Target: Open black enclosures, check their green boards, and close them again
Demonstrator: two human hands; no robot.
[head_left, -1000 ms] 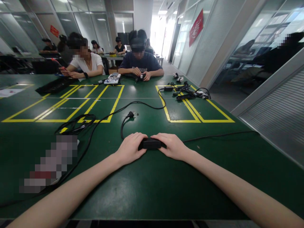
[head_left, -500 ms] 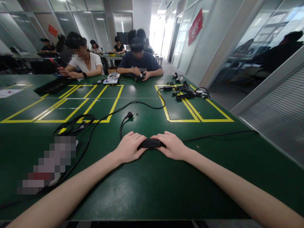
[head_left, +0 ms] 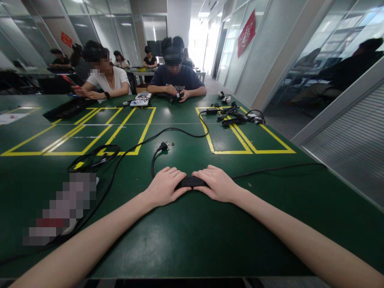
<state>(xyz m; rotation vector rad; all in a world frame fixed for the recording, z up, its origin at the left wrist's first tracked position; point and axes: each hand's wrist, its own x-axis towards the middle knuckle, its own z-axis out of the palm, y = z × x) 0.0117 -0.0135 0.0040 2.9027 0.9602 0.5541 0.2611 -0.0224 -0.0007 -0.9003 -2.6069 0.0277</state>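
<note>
Between both hands lies a black power adapter [head_left: 191, 182], just above or on the green table. My left hand [head_left: 166, 185] grips its left end, thumb along the near edge and fingers over the top. My right hand [head_left: 216, 183] holds the right end in the same way. From behind my left hand a short thick cord curves up to a black power plug [head_left: 163, 146], its prongs pointing right. A thin black cable [head_left: 279, 169] runs from behind my right hand to the table's right edge. The fingers hide much of the adapter.
Left lie a coiled black cable [head_left: 103, 154] and a blurred-out flat object [head_left: 69, 208]. Yellow tape [head_left: 168, 107] sections mark the far table, with a heap of adapters and cables [head_left: 237, 116] at right. Two people [head_left: 175, 76] sit opposite, one handling small parts.
My thumbs and fingers have closed in toward each other along the adapter, covering more of it. The adapter appears slightly rotated, now showing a ribbed-looking face.
</note>
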